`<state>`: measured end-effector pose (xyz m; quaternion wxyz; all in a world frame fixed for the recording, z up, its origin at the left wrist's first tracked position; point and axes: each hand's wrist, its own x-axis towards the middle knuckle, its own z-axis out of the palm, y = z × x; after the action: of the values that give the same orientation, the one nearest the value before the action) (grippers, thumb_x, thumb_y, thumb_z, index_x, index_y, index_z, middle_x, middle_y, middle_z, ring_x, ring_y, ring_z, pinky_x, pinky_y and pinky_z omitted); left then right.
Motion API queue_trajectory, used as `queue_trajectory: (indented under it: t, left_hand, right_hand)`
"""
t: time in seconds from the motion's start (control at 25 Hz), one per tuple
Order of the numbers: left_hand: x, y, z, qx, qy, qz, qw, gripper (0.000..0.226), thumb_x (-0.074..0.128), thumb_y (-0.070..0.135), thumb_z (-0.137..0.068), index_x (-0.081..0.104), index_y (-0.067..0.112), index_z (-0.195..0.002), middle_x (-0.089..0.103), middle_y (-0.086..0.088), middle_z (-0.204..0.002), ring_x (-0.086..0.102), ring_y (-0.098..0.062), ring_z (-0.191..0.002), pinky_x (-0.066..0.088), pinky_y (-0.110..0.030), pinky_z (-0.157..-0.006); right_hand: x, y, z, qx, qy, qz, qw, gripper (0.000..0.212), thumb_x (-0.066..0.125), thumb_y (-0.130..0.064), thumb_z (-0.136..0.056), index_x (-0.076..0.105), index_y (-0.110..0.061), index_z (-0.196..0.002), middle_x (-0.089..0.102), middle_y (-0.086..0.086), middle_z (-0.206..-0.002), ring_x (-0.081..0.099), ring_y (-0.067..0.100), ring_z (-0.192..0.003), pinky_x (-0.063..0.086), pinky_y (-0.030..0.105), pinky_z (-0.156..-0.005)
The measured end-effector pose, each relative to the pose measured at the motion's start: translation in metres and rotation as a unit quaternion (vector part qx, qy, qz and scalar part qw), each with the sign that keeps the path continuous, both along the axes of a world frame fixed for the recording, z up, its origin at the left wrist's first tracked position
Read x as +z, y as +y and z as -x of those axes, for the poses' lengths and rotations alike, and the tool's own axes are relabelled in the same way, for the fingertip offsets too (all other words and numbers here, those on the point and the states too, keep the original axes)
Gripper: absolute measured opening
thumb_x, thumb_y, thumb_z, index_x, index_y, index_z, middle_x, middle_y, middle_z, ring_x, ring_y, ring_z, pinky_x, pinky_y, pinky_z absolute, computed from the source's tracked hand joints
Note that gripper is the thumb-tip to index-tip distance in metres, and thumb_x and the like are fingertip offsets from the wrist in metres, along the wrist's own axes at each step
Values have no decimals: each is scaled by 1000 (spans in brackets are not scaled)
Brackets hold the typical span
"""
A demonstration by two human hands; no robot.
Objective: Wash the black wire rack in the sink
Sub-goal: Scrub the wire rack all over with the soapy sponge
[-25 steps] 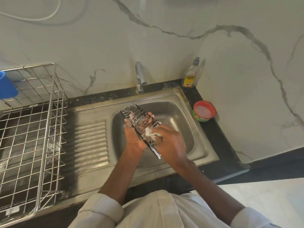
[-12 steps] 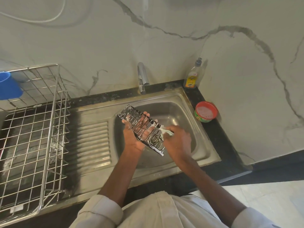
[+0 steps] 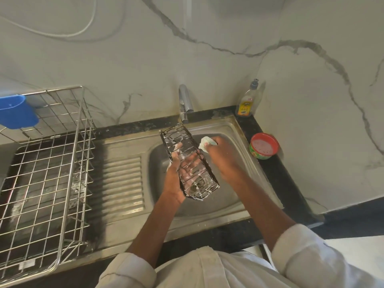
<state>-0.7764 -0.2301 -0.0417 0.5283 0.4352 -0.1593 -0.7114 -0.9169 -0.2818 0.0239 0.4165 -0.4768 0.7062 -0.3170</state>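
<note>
The black wire rack (image 3: 175, 140), streaked with white suds, is held tilted over the steel sink (image 3: 232, 129). My left hand (image 3: 176, 177) grips it from below and from the left side, fingers showing through the wires. My right hand (image 3: 220, 152) pinches a pale scrub pad (image 3: 204, 143) against the rack's right upper edge. The rack's far end points toward the tap (image 3: 184, 102). No water runs from the tap.
A steel dish basket (image 3: 41, 173) with a blue cup holder (image 3: 15, 114) stands on the left, beside the ribbed drainboard (image 3: 122, 183). A dish-soap bottle (image 3: 247, 100) and a red-rimmed soap tub (image 3: 264, 145) sit on the black counter at right.
The rack has turned more upright and lengthwise toward the tap. My right hand with the pad slid from the rack's near end up to its far right edge.
</note>
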Motion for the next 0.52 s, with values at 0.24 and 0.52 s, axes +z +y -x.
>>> queue_trajectory:
  t: [0.24, 0.52]
  left_hand:
    - [-4, 15, -16, -78, -70, -7, 994, 50, 45, 42, -110, 57, 10, -147, 71, -16, -137, 70, -31, -126, 46, -55, -117]
    - [3, 5, -40, -62, -285, 36, 956, 75, 71, 56, -92, 47, 22, -154, 63, -6, -146, 66, -20, -123, 46, -49, -113]
  right_hand:
    - [-23, -28, -7, -35, -230, -115, 966, 25, 61, -21, -97, 64, -20, -122, 71, 7, -120, 64, 28, -117, 50, 36, -73]
    - [-39, -7, -5, 15, -193, -34, 981, 19, 62, -15, -99, 67, -19, -116, 71, 0, -106, 62, 15, -94, 44, 29, -72]
